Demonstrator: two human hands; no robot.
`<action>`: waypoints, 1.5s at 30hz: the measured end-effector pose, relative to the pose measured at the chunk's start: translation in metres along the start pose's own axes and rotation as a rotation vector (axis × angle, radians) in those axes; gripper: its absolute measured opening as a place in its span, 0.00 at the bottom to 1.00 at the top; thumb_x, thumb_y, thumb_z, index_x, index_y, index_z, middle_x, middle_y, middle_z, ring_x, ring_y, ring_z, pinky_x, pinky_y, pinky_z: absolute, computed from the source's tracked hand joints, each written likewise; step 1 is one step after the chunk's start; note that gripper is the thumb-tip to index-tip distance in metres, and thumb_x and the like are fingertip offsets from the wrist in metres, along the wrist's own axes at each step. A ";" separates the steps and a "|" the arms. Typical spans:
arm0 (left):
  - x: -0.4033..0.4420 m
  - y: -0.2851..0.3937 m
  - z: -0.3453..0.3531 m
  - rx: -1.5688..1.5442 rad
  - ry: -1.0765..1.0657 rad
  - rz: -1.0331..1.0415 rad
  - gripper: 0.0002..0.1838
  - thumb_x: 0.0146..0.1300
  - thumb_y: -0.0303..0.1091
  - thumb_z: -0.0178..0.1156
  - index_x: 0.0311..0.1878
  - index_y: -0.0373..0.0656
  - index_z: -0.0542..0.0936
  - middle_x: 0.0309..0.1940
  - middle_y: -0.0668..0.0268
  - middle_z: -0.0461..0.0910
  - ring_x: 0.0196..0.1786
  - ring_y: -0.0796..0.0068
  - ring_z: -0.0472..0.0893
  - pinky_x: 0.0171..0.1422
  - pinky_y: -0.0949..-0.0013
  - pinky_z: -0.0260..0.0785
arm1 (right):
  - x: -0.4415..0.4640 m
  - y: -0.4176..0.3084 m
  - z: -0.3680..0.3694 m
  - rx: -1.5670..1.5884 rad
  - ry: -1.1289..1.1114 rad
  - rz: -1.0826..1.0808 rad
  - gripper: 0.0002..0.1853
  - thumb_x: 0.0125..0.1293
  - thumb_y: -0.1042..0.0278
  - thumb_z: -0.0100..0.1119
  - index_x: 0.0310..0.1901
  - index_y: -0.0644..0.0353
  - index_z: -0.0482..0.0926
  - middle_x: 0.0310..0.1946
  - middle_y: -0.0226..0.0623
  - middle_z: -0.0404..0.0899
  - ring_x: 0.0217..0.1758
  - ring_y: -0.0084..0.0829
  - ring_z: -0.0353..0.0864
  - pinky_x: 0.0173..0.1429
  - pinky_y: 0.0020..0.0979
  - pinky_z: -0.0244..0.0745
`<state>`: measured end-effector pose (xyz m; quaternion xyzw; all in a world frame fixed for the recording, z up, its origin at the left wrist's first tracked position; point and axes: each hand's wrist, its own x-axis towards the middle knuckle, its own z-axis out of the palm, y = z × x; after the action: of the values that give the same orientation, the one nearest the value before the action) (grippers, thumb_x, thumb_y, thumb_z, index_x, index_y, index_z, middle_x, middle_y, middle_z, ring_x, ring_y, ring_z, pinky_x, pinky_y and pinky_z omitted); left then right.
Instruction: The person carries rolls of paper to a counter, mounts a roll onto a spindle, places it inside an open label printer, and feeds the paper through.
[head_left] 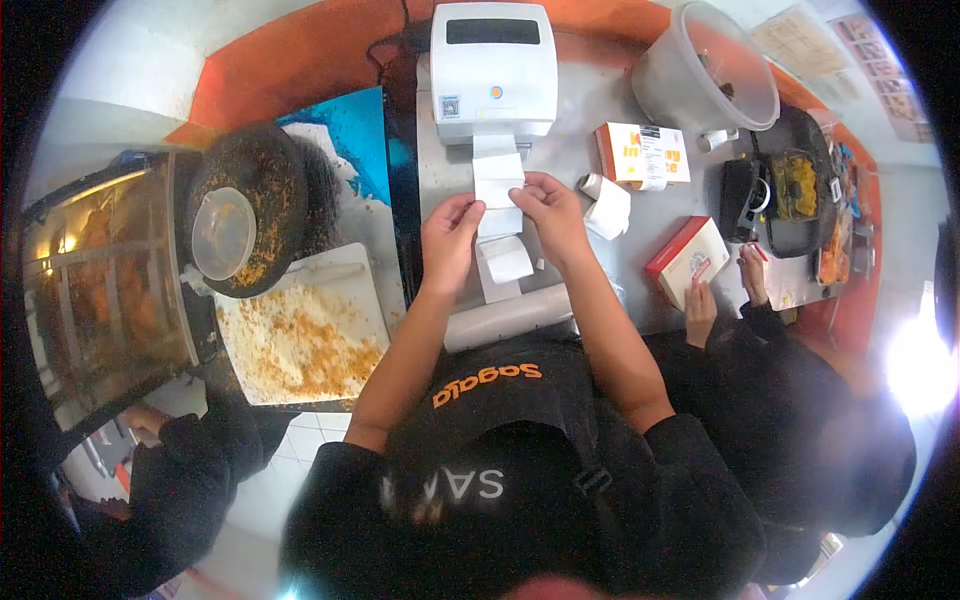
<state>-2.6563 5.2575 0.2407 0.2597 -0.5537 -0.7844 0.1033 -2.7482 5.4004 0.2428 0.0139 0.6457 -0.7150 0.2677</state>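
A strip of white label paper point(499, 176) runs from the front of the white label printer point(494, 70) down towards me, folded in several segments. My left hand point(452, 240) pinches the left edge of the strip between thumb and fingers. On the opposite edge, slightly higher up, my right hand point(552, 215) grips the paper the same way. Below my hands the lower end curls over near a white roll point(510, 316) on the table's front edge. Any print on the labels is not visible.
Right of my hands lie crumpled white paper point(606, 208), a white-orange box point(645, 156) and a plastic tub point(708, 70). A co-worker's hands point(702, 308) touch a red-white box point(690, 258). Left are a crumb-covered board point(300, 330), a dark round pan point(268, 200) and another person's sleeve point(205, 460).
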 end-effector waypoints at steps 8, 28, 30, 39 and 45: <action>-0.013 0.012 0.005 -0.069 0.045 -0.005 0.13 0.69 0.33 0.67 0.50 0.34 0.82 0.40 0.66 0.84 0.41 0.82 0.79 0.46 0.76 0.71 | -0.020 -0.022 0.004 0.111 -0.024 -0.001 0.14 0.66 0.79 0.66 0.53 0.67 0.79 0.42 0.36 0.87 0.45 0.22 0.84 0.53 0.24 0.77; -0.026 0.018 0.004 -0.209 -0.024 0.003 0.09 0.67 0.29 0.66 0.49 0.37 0.83 0.38 0.70 0.83 0.39 0.82 0.77 0.45 0.76 0.67 | -0.034 -0.016 0.002 0.085 0.038 -0.030 0.14 0.66 0.64 0.70 0.46 0.65 0.84 0.35 0.32 0.85 0.36 0.21 0.81 0.41 0.25 0.75; -0.026 0.018 0.004 -0.206 -0.029 0.008 0.10 0.67 0.27 0.65 0.50 0.37 0.82 0.38 0.70 0.82 0.40 0.81 0.77 0.45 0.76 0.66 | -0.035 -0.014 -0.002 0.002 0.026 0.030 0.11 0.67 0.67 0.68 0.46 0.65 0.83 0.36 0.31 0.85 0.36 0.20 0.80 0.41 0.24 0.75; -0.016 -0.063 -0.045 0.418 -0.094 -0.342 0.17 0.59 0.26 0.64 0.51 0.32 0.79 0.42 0.61 0.83 0.44 0.71 0.82 0.49 0.69 0.75 | -0.026 0.016 -0.036 -0.332 -0.019 0.244 0.11 0.67 0.72 0.62 0.48 0.66 0.81 0.39 0.35 0.85 0.38 0.22 0.81 0.46 0.26 0.77; -0.023 -0.065 -0.057 0.562 -0.050 -0.196 0.19 0.57 0.26 0.62 0.53 0.33 0.78 0.42 0.58 0.83 0.45 0.67 0.83 0.52 0.64 0.76 | -0.014 0.017 -0.042 -0.289 0.032 0.141 0.11 0.68 0.71 0.60 0.48 0.65 0.81 0.43 0.36 0.86 0.41 0.24 0.81 0.48 0.27 0.76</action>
<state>-2.5990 5.2446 0.1735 0.3111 -0.7237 -0.6128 -0.0627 -2.7430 5.4446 0.2249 0.0320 0.7435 -0.5936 0.3062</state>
